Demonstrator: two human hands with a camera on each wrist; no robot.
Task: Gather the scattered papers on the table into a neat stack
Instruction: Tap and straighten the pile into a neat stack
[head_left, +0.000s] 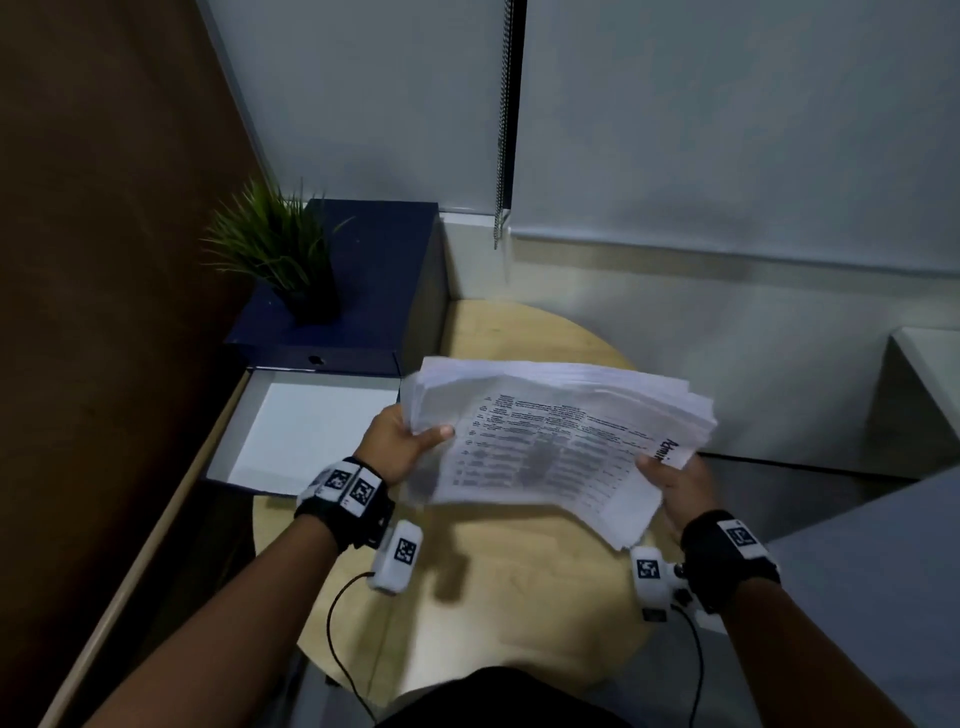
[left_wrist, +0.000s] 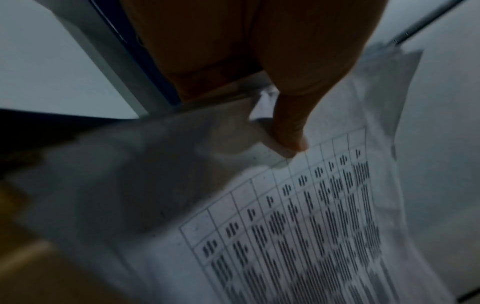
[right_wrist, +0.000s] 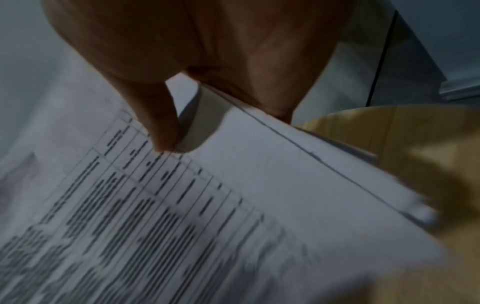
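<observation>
A thick pile of white printed papers (head_left: 550, 441) is held in the air above the round wooden table (head_left: 519, 587). Its top sheet carries a table of text. My left hand (head_left: 405, 441) grips the pile's left edge, thumb on top. My right hand (head_left: 675, 493) grips the right edge, thumb on top. In the left wrist view my thumb (left_wrist: 288, 127) presses on the papers (left_wrist: 285, 236). In the right wrist view the thumb (right_wrist: 161, 127) presses on the papers (right_wrist: 207, 216), with fingers under the edge. The sheets' edges are uneven.
An open blue box (head_left: 311, 431) with a white inside stands at the table's left. Behind it a closed blue box (head_left: 374, 280) carries a potted green plant (head_left: 280, 249). A blind's chain (head_left: 503, 124) hangs at the back wall. A grey surface (head_left: 872, 571) lies to the right.
</observation>
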